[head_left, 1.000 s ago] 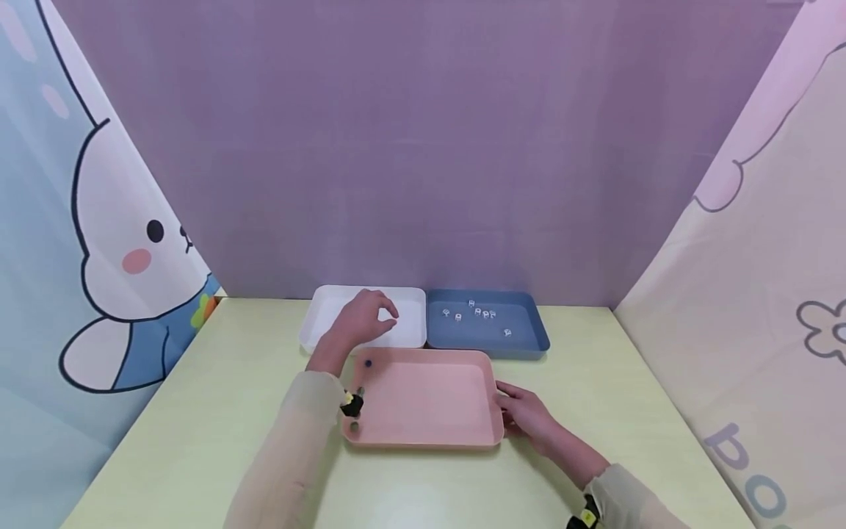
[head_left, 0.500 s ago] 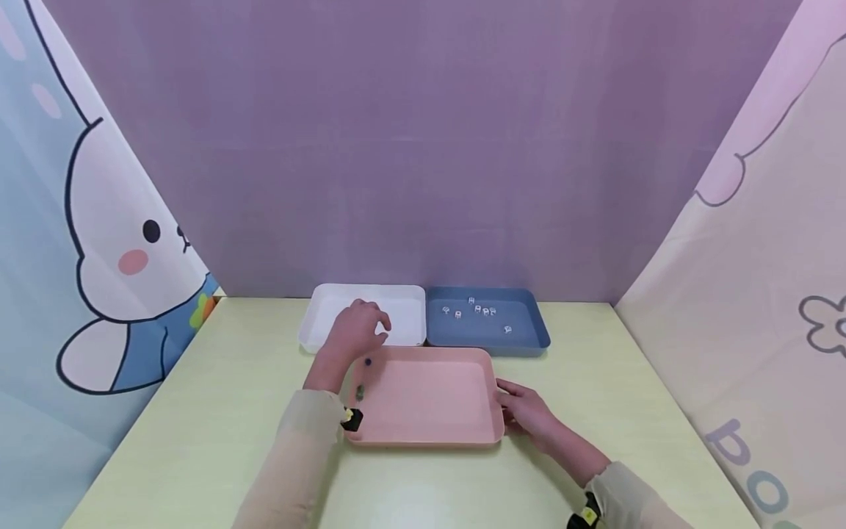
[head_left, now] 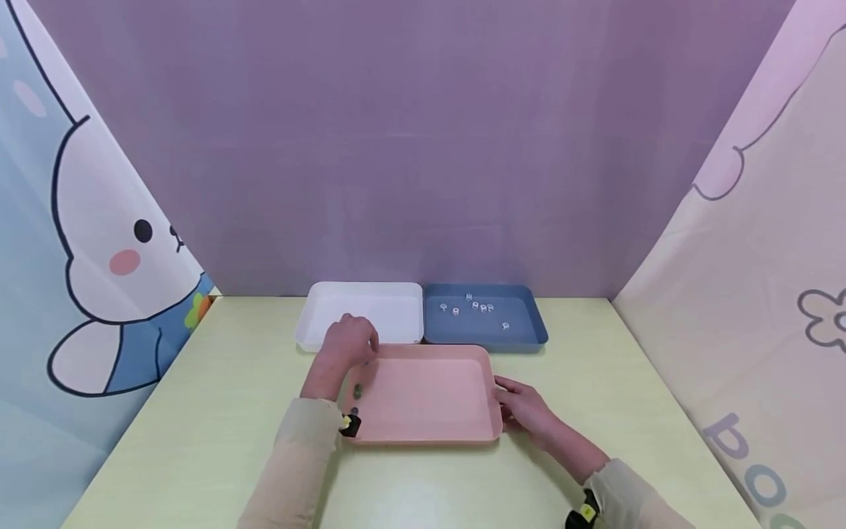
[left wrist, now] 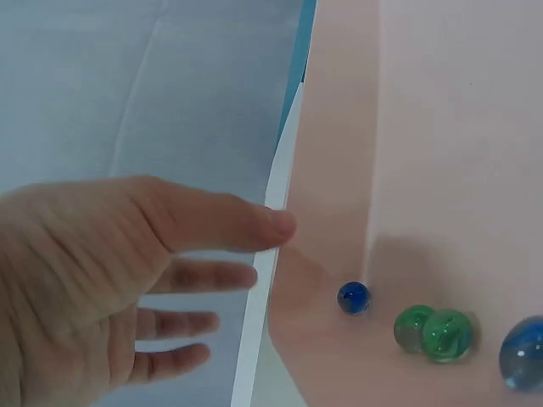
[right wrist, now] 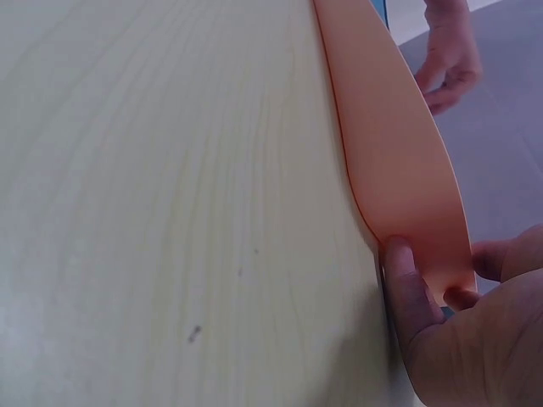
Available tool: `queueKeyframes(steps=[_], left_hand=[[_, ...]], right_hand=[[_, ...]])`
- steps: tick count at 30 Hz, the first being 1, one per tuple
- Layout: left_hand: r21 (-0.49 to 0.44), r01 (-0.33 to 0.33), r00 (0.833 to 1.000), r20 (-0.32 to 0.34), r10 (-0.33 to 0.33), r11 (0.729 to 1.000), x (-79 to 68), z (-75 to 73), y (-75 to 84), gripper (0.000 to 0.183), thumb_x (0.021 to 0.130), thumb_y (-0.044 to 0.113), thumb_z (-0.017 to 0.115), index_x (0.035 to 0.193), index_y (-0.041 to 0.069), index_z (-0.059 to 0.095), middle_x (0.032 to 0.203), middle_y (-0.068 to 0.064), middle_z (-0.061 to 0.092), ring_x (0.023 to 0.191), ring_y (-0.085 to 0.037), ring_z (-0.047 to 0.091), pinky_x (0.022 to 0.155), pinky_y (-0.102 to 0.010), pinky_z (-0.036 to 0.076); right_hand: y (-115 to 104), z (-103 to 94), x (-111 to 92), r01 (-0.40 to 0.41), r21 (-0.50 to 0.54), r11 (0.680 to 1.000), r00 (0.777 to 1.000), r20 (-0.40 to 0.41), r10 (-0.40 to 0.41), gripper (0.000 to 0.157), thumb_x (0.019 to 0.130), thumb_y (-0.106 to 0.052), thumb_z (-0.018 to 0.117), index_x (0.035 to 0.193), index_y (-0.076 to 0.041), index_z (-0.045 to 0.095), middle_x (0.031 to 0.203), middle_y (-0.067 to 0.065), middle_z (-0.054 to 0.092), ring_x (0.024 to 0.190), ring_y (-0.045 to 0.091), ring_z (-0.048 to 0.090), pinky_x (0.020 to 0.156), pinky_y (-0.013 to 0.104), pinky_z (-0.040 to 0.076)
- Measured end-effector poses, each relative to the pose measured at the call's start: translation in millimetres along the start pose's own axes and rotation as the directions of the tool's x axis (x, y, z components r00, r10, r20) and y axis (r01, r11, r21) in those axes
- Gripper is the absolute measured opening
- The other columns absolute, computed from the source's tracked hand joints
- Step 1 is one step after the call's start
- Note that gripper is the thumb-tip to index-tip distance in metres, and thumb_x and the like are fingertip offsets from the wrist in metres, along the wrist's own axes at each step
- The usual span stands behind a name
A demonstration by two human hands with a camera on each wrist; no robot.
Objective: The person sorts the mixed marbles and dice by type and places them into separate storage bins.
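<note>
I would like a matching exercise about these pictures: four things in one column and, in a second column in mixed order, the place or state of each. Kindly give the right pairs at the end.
Column one
1. Dice
2. Marbles
3. White tray
4. Right hand

Column two
A. In the pink tray, at its left end
B. Holding the pink tray's right end
C. In the blue tray
D. Left of the blue tray

Pairs: 1-C, 2-A, 3-D, 4-B

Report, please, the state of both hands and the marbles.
Left hand at far-left corner of pink tray, nothing visibly held. Right hand gripping its right end. Four marbles visible along its left side. No other object seen above them.
</note>
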State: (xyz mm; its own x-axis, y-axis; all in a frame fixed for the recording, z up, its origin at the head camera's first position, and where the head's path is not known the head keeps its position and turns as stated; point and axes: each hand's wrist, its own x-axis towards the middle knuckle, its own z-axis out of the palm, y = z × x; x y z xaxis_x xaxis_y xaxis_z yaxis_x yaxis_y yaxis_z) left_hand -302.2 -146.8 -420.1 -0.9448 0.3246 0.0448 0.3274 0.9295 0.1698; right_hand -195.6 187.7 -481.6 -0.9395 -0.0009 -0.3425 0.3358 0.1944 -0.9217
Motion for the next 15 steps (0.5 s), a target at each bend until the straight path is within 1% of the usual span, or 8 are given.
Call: queueKeyframes(steps=[3,8,11,15], left_hand=[[-0.017,0.049,0.998,0.047,-0.048,0.999,-3.7,0.5,0.4,0.012,0.079,0.013,0.074,0.078,0.025,0.077,0.086,0.007,0.067,0.091,-0.026,0.051,0.078,-0.045,0.048],[0.005,0.099,0.992,0.078,-0.099,0.995,-6.7,3.7,0.2,0.008,0.079,0.018,0.079,0.085,0.023,0.079,0.093,0.003,0.069,0.090,-0.026,0.051,0.079,-0.046,0.048],[0.035,0.115,0.990,0.073,-0.117,0.993,-6.8,5.3,-1.0,0.010,0.079,0.019,0.079,0.088,0.023,0.079,0.096,0.001,0.069,0.090,-0.027,0.051,0.078,-0.047,0.048],[0.047,0.129,0.990,0.053,-0.132,0.990,-5.2,6.1,-2.9,0.007,0.078,0.018,0.079,0.082,0.023,0.079,0.095,-0.003,0.070,0.090,-0.030,0.052,0.076,-0.047,0.049]], right_hand=[[-0.6,0.7,-0.3,-0.001,-0.001,1.000,1.000,-0.003,0.001,0.049,0.099,-0.021,0.056,0.144,-0.006,0.047,0.090,0.012,0.066,0.073,0.021,0.063,0.061,0.033,0.055],[-1.2,0.9,-0.6,0.012,0.002,1.000,1.000,-0.005,-0.012,0.048,0.099,-0.020,0.054,0.144,-0.003,0.046,0.092,0.012,0.066,0.074,0.021,0.063,0.061,0.033,0.054],[-0.4,0.6,-0.1,0.015,0.001,1.000,1.000,-0.006,-0.015,0.048,0.099,-0.020,0.054,0.144,-0.003,0.046,0.092,0.012,0.067,0.074,0.021,0.063,0.061,0.033,0.054],[0.0,0.1,-0.7,0.015,-0.005,1.000,1.000,-0.006,-0.015,0.048,0.099,-0.020,0.055,0.144,-0.003,0.046,0.091,0.012,0.067,0.074,0.021,0.063,0.061,0.032,0.054]])
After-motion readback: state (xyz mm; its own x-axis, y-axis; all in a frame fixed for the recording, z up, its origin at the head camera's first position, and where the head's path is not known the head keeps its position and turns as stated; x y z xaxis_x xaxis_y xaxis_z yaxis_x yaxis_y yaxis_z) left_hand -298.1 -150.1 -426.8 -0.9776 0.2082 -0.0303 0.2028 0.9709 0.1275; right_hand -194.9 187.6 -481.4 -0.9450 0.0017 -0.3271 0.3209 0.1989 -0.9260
